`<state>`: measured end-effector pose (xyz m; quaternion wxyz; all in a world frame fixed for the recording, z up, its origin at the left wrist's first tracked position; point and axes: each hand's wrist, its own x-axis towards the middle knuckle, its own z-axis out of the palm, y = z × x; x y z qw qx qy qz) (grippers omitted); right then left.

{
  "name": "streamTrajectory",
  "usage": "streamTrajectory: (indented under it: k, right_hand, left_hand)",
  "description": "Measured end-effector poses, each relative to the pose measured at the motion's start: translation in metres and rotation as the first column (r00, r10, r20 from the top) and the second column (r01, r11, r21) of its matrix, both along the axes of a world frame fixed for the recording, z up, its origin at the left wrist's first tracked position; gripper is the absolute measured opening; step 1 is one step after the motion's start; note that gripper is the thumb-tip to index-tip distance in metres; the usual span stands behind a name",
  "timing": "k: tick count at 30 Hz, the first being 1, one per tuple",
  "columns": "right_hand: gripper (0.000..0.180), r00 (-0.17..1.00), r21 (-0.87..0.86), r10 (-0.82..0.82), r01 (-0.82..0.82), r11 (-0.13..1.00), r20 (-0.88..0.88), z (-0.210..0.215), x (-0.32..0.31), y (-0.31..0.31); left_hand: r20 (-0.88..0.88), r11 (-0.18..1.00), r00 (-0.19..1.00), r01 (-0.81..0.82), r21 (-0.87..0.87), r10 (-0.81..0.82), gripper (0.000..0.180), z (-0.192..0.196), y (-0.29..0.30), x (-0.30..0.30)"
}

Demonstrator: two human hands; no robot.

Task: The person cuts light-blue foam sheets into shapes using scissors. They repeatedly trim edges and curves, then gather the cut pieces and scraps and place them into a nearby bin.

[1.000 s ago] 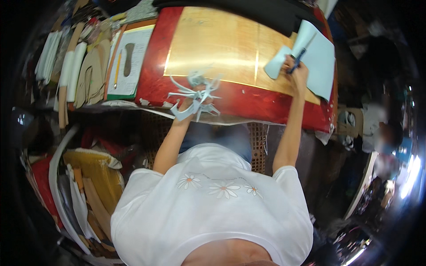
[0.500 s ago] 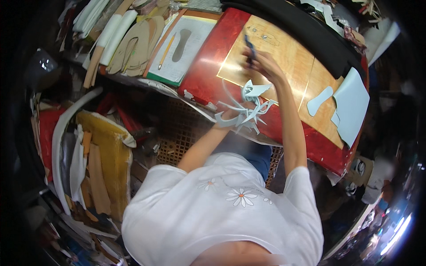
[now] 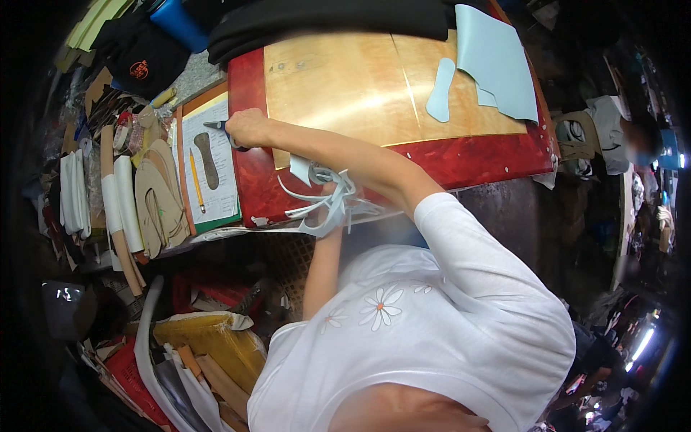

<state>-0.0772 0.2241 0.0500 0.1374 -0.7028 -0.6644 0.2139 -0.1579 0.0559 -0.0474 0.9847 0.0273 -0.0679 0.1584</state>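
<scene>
Two hands are working: our right hand (image 3: 248,128) is gripping a knife (image 3: 214,125) at the bench's (image 3: 252,180) left edge, our left hand (image 3: 332,193) clutching cut strips (image 3: 317,205), while uncut sheet (image 3: 497,57) is waiting.

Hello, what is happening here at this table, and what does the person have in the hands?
A person in a white shirt leans over a red-edged work table with a wooden cutting board on it. The right hand reaches across to the left side and holds a small knife at the edge of a paper sheet, where a dark sole-shaped piece and a yellow pencil lie. The left hand holds a bunch of pale blue cut strips at the table's near edge. More pale blue material lies on the board.
</scene>
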Motion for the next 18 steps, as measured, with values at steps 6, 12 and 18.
streamTrajectory:
  k: [6, 12, 18]
  right_hand:
    - [0.024, 0.940, 0.450, -0.065, 0.219, 0.866, -0.334, -0.004, 0.031, -0.043]
    - [0.039, 0.603, 0.682, -0.797, 0.591, 0.431, -0.019, -0.013, 0.164, -0.206]
    - [0.056, 0.443, 0.413, -0.896, 0.821, 0.393, -0.029, -0.035, 0.211, -0.293]
  left_hand:
    - [0.033, 0.999, 0.999, 0.035, -0.017, -0.035, 0.012, 0.009, 0.000, 0.002]
    - [-0.104, 0.978, 0.995, 0.019, 0.209, 0.003, 0.014, 0.019, -0.004, 0.008]
    - [-0.049, 0.983, 0.991, 0.126, 0.132, -0.121, 0.018, 0.027, -0.003, 0.009]
